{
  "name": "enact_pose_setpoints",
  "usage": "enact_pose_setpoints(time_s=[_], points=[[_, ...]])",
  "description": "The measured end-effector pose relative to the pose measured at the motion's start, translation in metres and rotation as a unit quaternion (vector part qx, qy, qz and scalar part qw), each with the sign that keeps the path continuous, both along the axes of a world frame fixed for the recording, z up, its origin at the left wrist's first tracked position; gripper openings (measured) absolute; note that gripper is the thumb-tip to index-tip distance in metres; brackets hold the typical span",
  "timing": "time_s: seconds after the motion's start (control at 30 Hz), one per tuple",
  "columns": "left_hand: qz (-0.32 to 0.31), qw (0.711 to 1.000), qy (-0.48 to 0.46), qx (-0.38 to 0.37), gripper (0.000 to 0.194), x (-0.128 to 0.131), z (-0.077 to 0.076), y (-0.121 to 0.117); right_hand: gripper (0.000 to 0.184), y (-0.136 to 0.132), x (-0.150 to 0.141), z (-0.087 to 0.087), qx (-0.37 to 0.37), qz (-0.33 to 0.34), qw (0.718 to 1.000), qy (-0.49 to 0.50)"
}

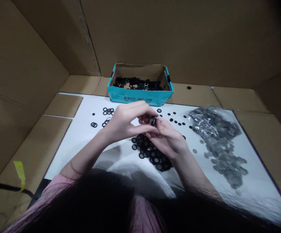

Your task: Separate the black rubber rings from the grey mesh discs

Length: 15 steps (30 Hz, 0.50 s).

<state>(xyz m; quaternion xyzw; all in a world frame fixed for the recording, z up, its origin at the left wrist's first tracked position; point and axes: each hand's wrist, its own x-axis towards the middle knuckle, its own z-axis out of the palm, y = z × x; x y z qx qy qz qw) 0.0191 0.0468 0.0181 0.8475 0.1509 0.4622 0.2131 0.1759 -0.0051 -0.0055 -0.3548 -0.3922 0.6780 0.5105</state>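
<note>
My left hand (pixel 123 119) and my right hand (pixel 170 137) meet over the middle of the white board. Between their fingertips is a small black ring (pixel 153 121), tilted on edge and partly covered by the fingers. Both hands are closed around it in a pinch. Just below them lies a heap of black rings (pixel 152 152), several with pale grey discs in their centres. Left of my left hand, loose black rings (pixel 108 111) lie in small clusters, partly hidden by the hand. Small black discs (pixel 175 122) are scattered past my right hand.
A turquoise box (pixel 140 97) with black rings inside stands at the back. To the right, a clear plastic bag (pixel 211 124) lies beside a spread of translucent grey discs (pixel 227 161). Cardboard walls (pixel 179 42) surround the white board (pixel 82 149). Yellow tape (pixel 19 173) hangs from a cable at left.
</note>
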Motion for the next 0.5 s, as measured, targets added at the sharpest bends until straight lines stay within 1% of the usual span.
enact_pose_setpoints(time_s=[0.07, 0.13, 0.23, 0.3, 0.37, 0.43, 0.5], points=[[-0.002, 1.0, -0.003, 0.0, 0.022, 0.0, 0.002, 0.0, 0.035, -0.001, 0.0, -0.002, 0.025, -0.018, 0.999, -0.028], [0.005, 1.0, 0.005, -0.004, 0.023, -0.001, 0.005, -0.001, 0.034, -0.001, 0.001, -0.006, 0.052, -0.051, 0.996, -0.057], [0.021, 0.999, 0.041, -0.026, 0.013, -0.004, 0.01, -0.003, 0.024, -0.002, 0.005, -0.008, 0.113, -0.114, 0.981, -0.107], [0.03, 0.997, 0.061, -0.035, 0.007, -0.005, 0.011, -0.004, 0.016, -0.003, 0.008, -0.007, 0.178, -0.151, 0.955, -0.183], [0.033, 0.997, 0.066, -0.038, 0.007, -0.006, 0.011, -0.004, 0.011, -0.005, 0.009, -0.004, 0.24, -0.177, 0.917, -0.265], [0.034, 0.997, 0.061, -0.046, 0.008, -0.006, 0.01, -0.004, 0.006, -0.007, 0.009, -0.001, 0.284, -0.195, 0.884, -0.316], [0.029, 0.996, 0.058, -0.059, 0.009, -0.005, 0.009, -0.003, 0.003, -0.008, 0.007, 0.0, 0.313, -0.213, 0.859, -0.346]])
